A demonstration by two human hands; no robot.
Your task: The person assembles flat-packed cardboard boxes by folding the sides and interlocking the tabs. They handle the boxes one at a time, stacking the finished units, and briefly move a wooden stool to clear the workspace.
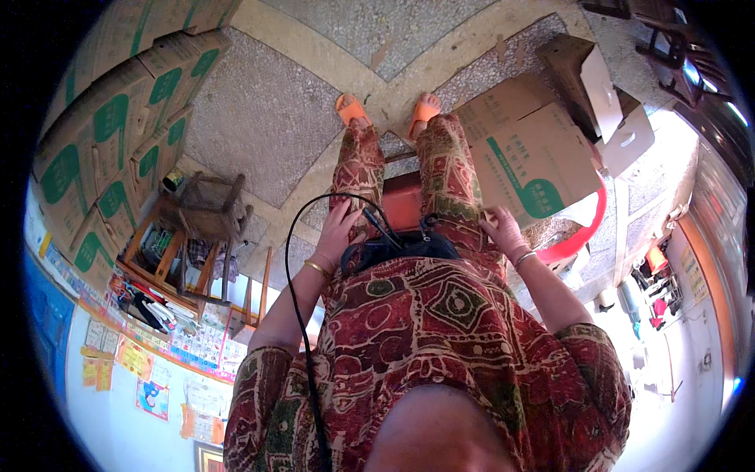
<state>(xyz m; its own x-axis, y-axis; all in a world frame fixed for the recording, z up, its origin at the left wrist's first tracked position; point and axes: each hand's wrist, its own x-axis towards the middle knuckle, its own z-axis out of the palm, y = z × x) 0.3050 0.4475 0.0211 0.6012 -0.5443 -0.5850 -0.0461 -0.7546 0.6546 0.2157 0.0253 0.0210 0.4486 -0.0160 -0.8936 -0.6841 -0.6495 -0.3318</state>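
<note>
My left hand point(336, 230) rests on my left thigh, fingers loosely extended, beside a black waist pouch point(417, 247). A black cable point(289, 271) loops from the pouch past this hand and runs down along my left side. My right hand point(503, 230) lies against the outer side of my right thigh with its fingers apart, near a cardboard box point(531, 161). Neither hand appears to hold anything. Red patterned trousers point(448, 169) cover my legs, and a red seat point(403, 206) shows between them.
Stacked cartons point(110, 149) with green marks stand at the left, near a wooden stool point(211, 206). A red round rim point(582, 236) shows below the box at the right. Another opened box point(582, 82) stands behind it. Orange slippers point(425, 114) are on my feet.
</note>
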